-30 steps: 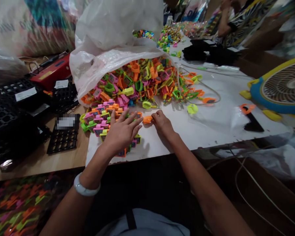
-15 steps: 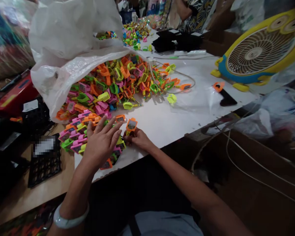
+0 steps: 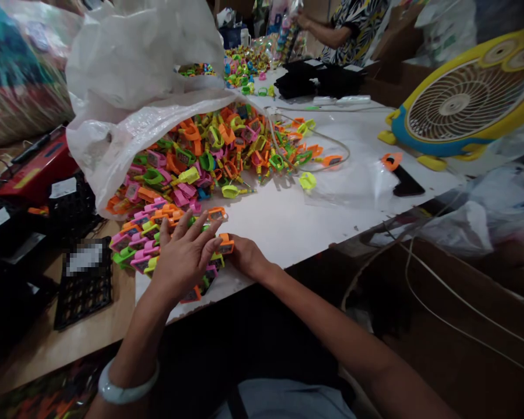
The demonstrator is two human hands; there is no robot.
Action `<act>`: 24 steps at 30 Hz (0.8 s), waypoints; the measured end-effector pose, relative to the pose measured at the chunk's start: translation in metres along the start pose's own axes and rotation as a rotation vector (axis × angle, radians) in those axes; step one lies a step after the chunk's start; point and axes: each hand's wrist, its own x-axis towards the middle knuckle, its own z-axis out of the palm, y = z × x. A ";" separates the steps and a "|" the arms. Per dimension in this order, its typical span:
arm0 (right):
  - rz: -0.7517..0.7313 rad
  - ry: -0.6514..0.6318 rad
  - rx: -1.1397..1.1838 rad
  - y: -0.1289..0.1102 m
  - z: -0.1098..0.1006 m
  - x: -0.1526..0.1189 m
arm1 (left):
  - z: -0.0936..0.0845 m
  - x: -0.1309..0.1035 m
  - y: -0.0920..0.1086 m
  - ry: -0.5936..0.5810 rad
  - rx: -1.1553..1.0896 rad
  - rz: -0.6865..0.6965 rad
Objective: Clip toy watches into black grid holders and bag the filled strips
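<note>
Rows of pink, green, yellow and orange toy watches [image 3: 136,240] stand packed closely together at the near table edge, what bears them mostly hidden. My left hand [image 3: 184,247] lies over these rows, palm down and fingers spread, gripping nothing. At the right end of the rows, my right hand [image 3: 247,256] is closed on an orange toy watch [image 3: 226,243], which is tilted low against the other pieces. Its fingertips are partly hidden. Just beyond my fingers, another orange toy watch [image 3: 217,213] lies at the back of the rows.
Loose toy watches [image 3: 218,139] spill from a large white plastic bag [image 3: 126,116]. A yellow fan [image 3: 463,105] stands at the right, near a black piece with an orange ring [image 3: 404,177]. Black plastic trays [image 3: 85,285] lie left. Across the table is another person's arm [image 3: 327,35].
My right hand has lowered the orange toy watch from upright to a tilted position against the rows. My left hand stays spread over them. The view has shifted slightly.
</note>
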 end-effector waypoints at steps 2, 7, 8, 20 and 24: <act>-0.007 0.004 0.005 -0.001 0.001 0.000 | -0.001 0.000 -0.001 -0.008 -0.005 0.021; -0.004 0.046 -0.065 0.000 0.005 0.001 | -0.003 -0.001 -0.004 -0.005 -0.037 0.139; 0.006 0.045 -0.078 0.001 0.006 0.002 | -0.003 -0.001 -0.004 -0.002 -0.042 0.154; 0.044 0.083 -0.152 0.007 0.018 -0.010 | 0.001 0.003 0.003 -0.008 -0.009 0.049; 0.065 0.172 -0.161 0.009 0.032 -0.021 | 0.001 -0.001 0.007 -0.003 -0.020 0.050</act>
